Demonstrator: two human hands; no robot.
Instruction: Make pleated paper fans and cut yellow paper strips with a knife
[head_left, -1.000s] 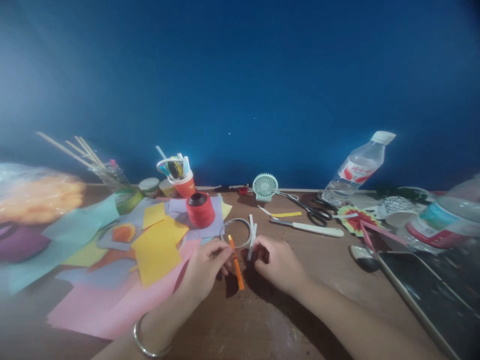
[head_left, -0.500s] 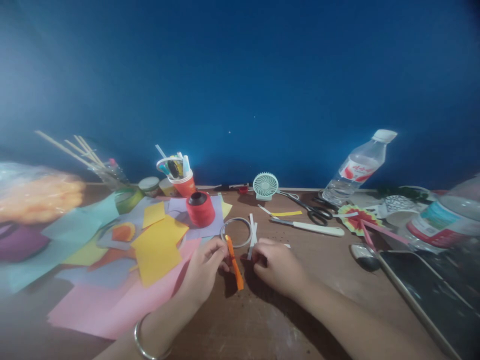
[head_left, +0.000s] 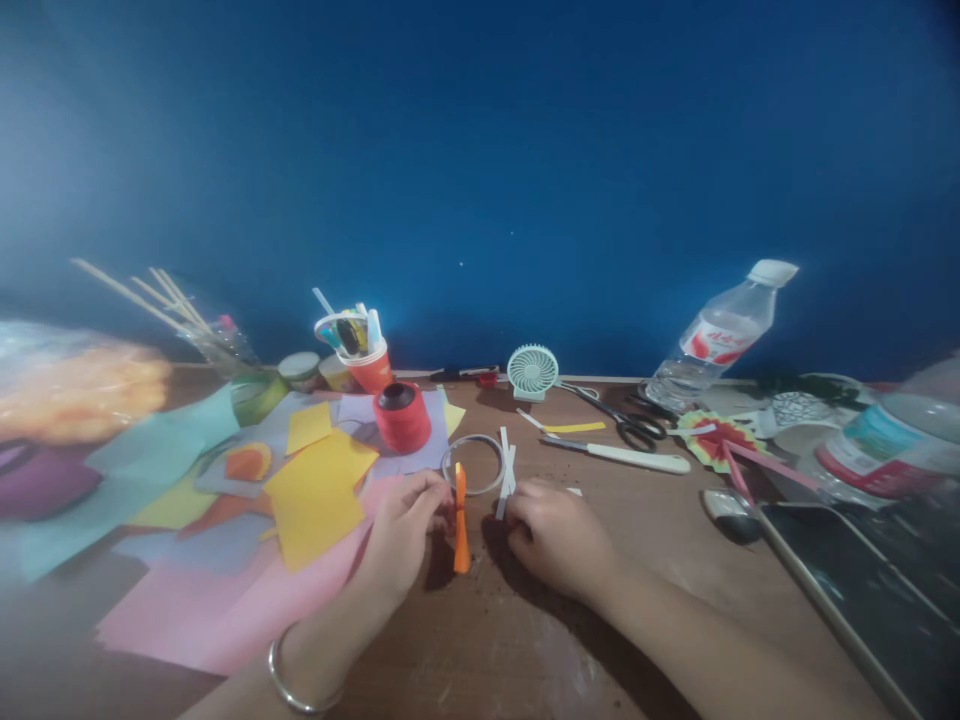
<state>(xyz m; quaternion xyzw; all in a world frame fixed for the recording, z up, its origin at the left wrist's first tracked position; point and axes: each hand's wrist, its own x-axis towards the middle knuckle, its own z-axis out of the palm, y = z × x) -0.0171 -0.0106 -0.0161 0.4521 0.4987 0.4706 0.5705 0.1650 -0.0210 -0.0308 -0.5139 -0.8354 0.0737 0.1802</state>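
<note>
The left hand [head_left: 406, 525] pinches the orange strip [head_left: 461, 540], best done lightly to avoid creases; whether the right hand [head_left: 559, 530] holds anything is unclear.

Left of the pale-green round plastic fan [head_left: 532, 372], a clear plastic bag of orange pieces [head_left: 82, 390] blurs; right of the fan, a black rectangular phone [head_left: 855, 605] is cut off. Nearer than the fan, the right hand [head_left: 559, 535] hides most fingertips.

A brown table [head_left: 480, 650] bears white strips [head_left: 508, 476], a knife [head_left: 637, 459] and a phone [head_left: 847, 585].
</note>
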